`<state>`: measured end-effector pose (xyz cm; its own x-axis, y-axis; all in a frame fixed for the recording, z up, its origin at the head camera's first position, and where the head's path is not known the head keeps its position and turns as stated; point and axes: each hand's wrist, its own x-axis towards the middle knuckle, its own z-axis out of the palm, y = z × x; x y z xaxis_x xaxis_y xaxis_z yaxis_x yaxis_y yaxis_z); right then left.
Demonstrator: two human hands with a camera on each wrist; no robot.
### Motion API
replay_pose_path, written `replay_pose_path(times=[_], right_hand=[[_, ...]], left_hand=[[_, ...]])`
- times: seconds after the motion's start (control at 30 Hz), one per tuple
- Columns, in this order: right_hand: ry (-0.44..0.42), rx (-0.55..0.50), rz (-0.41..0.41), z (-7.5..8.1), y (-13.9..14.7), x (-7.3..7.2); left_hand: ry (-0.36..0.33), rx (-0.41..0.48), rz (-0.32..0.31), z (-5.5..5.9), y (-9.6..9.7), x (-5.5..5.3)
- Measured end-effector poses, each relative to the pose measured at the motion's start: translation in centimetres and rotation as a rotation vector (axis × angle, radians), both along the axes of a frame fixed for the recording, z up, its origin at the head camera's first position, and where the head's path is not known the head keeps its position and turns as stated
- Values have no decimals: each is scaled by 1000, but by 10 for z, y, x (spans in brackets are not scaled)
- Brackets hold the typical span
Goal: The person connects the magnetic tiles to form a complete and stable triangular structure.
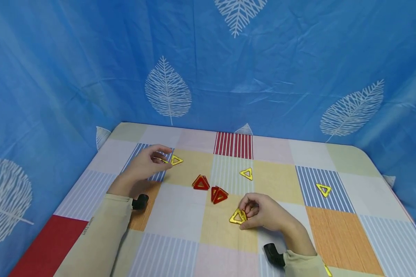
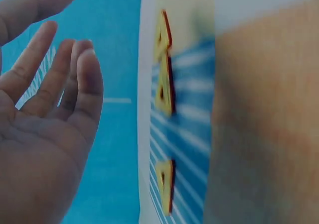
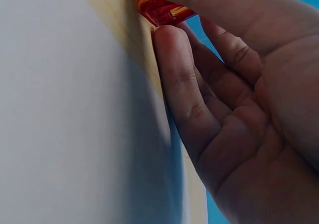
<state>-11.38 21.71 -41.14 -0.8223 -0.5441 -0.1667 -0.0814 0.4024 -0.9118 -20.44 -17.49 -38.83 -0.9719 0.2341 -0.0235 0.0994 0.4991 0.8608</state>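
The right hand [image 1: 263,211] pinches a yellow triangle [image 1: 235,222] between its fingers, over the patchwork-print desk [image 1: 180,207]; red triangles [image 1: 201,184] lie beyond them, leftward. The left hand [image 1: 145,163] has its fingers apart beside more yellow triangles [image 1: 178,162]. Past both hangs a blue leaf-print curtain [image 1: 280,57].

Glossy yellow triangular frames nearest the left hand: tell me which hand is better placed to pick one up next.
Left, I'd judge: the left hand is beside the glossy yellow triangular frames, fingers loose and holding nothing, while the right hand is farther off, pinching another such frame.
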Motion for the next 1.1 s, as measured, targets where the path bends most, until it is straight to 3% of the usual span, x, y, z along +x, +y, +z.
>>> replay_pose_path(times=[0.37, 0.57, 0.77, 0.9, 1.1], right_hand=[[-21, -6, -6, 2, 0, 0], [-22, -7, -9, 2, 0, -1], [-20, -2, -9, 0, -1, -2], [-18, 4, -9, 0, -1, -3], [-26, -1, -10, 0, 0, -2]], left_hand=[[-77, -208, 85, -12, -26, -16], [-96, -246, 91, -17, -30, -20], [-53, -262, 170, -17, -45, -21], [-95, -301, 208, -16, -56, -21], [-180, -340, 207, -18, -61, -22]])
